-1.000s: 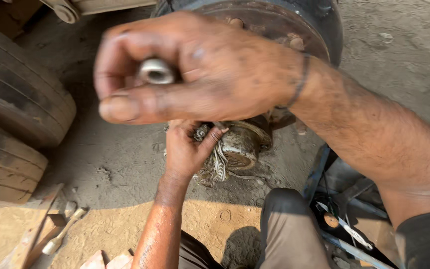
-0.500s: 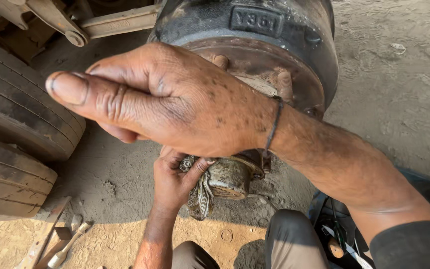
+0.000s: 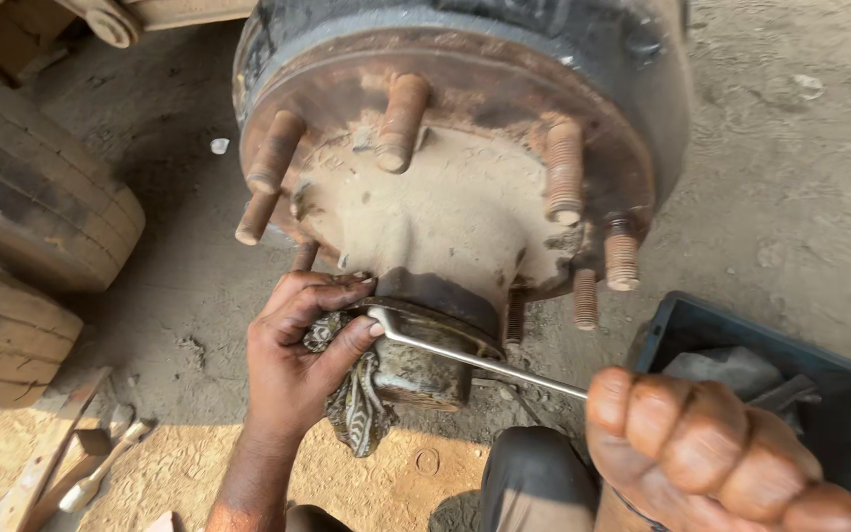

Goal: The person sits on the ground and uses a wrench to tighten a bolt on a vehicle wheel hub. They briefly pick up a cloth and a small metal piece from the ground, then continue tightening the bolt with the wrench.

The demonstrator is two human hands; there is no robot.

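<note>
Sitting on the dirt at the lower right, a dark open bin [image 3: 844,379] holds a grey lump and some dark metal pieces, too shadowed to identify. The left hand [image 3: 297,360] is curled against the hub cap [image 3: 421,360] at the centre of the rusty wheel hub [image 3: 445,187], fingers and thumb pressing a patterned rag [image 3: 357,409] to the cap and touching the bent end of a thin metal rod [image 3: 475,360]. The right hand [image 3: 721,453] is closed in a fist around the rod's other end, close to the camera and blurred; the gripped end is hidden inside it. Threaded studs [image 3: 563,167] ring the hub. Two worn tyres [image 3: 22,207] at the left are cut off by the frame edge.
</note>
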